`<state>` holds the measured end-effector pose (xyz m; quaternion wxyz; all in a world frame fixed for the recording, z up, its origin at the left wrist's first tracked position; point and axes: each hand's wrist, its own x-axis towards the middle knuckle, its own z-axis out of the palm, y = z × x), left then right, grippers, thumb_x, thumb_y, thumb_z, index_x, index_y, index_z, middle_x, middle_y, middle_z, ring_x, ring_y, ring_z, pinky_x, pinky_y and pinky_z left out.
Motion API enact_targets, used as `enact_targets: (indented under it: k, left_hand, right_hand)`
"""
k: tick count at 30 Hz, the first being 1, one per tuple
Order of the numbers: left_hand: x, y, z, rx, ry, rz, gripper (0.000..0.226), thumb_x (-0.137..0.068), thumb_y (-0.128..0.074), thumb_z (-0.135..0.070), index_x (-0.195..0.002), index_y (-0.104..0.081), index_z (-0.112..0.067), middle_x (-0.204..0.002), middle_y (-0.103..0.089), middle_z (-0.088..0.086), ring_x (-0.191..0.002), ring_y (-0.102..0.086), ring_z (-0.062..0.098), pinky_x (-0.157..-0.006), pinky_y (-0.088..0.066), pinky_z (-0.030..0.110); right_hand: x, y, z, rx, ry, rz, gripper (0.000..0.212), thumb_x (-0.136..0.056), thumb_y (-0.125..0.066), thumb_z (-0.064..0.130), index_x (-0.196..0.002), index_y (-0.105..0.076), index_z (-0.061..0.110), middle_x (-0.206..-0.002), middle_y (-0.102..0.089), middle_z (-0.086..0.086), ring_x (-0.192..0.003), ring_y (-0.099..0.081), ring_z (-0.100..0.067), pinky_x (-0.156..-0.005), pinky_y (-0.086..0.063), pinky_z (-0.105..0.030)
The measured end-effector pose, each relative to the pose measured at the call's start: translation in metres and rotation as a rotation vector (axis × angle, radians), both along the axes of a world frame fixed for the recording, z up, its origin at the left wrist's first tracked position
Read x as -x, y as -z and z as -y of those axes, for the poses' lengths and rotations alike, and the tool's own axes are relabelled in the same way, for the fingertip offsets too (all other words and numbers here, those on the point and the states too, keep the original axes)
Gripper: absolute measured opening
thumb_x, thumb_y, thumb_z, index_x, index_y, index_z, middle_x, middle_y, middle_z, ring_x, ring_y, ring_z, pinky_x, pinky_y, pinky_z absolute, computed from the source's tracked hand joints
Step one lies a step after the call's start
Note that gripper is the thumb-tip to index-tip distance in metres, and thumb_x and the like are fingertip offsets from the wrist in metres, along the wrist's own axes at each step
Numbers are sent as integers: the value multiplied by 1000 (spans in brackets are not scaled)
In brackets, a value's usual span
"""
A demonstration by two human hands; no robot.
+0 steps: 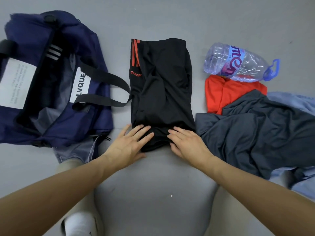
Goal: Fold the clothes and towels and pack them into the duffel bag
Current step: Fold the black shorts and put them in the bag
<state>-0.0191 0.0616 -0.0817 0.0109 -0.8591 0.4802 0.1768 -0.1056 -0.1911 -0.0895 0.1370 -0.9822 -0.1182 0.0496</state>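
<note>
A white sock (pixel 78 223) shows at the lower left, nearest the person, who sits on a grey floor (pixel 162 19). Both forearms reach forward to a folded black garment (pixel 162 86) with orange stripes, which lies flat on the floor. The left hand (pixel 129 143) presses on the garment's near left corner; its grip is wide, fingers straight and spread, holding nothing. The right hand (pixel 187 142) lies flat on the near right corner, its grip just as wide, fingertips on the cloth.

Left of the black garment the navy bag (pixel 81 123) lies unzipped, and one black strap loop reaches the garment's left edge. Right of the garment lies a crumpled grey garment (pixel 255 126) over a pale blue cloth (pixel 298 103). Beyond it a red garment (pixel 219 94) is partly covered by the grey one. Farthest right, a clear bottle (pixel 238 63) lies on its side, touching the red garment.
</note>
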Motion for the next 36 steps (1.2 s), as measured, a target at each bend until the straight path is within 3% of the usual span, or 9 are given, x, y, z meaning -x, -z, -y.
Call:
enact_targets:
  k: [5,7,10,15,20,25,30,33,36]
  left_hand:
    - [2,-2,5,172,-137,-63,58,-71,-82,-29,-125,-63,-22,-122,-68,-3,-114,-64,20,-111,-38,44]
    - [1,-7,6,221,-224,-124,36,-87,-61,-44,-119,-60,-27,-101,-69,-10,-99,-66,15,-111,-28,33]
    - [-6,-21,10,197,-358,-268,47,-93,-34,-63,-114,-55,-27,-78,-64,-7,-80,-63,21,-90,-39,28]
    - [-17,-29,12,226,-633,-421,39,-96,-50,-57,-122,-52,-27,-66,-57,-7,-70,-56,19,-68,-41,35]
    - [-21,-26,19,84,-749,-377,47,-95,-47,-62,-125,-48,-26,-79,-61,0,-85,-62,32,-72,-47,38]
    - [-25,-31,19,151,-621,-124,43,-93,-62,-52,-123,-49,-24,-106,-56,-5,-88,-60,26,-70,-50,38]
    - [-18,-10,10,358,95,109,47,-88,-72,-28,-132,-59,-14,-132,-58,9,-126,-52,32,-102,-45,45]
    - [-14,3,2,131,66,16,90,-80,-75,-53,-154,-36,-21,-156,-40,10,-147,-33,31,-118,-31,48]
    - [-20,4,-2,91,28,-50,96,-76,-81,-45,-156,-32,-23,-159,-36,9,-147,-34,29,-118,-29,47]
  right_hand:
    - [-3,-30,-1,-176,150,-293,41,-93,-36,48,-110,-65,25,-100,-69,8,-98,-66,-18,-79,-54,-36]
    - [-1,-35,1,-171,123,-349,40,-96,-42,55,-119,-59,28,-104,-67,9,-99,-62,-17,-82,-48,-32]
    - [4,-39,4,-151,63,-419,52,-94,-57,52,-140,-44,33,-131,-56,13,-114,-56,-17,-94,-42,-31]
    - [-6,-44,7,-391,345,-319,40,-96,-57,44,-134,-48,32,-118,-61,9,-98,-62,-16,-87,-49,-38]
    - [-21,-32,2,-226,417,-383,50,-96,-54,53,-140,-44,30,-124,-53,6,-99,-59,-22,-85,-51,-42]
    - [-9,-18,3,86,-81,75,48,-97,-56,32,-142,-51,17,-149,-47,-9,-135,-45,-31,-104,-44,-45]
    - [10,-1,1,196,-141,-209,92,-91,-55,62,-159,-18,13,-165,-19,-8,-153,-14,-29,-122,-21,-50]
    - [-1,-1,8,121,-92,-210,93,-87,-66,52,-159,-21,16,-163,-26,-6,-150,-25,-24,-121,-27,-45]
    - [-10,-3,14,67,-102,-259,84,-88,-67,38,-158,-24,19,-162,-30,-3,-149,-30,-22,-121,-28,-43]
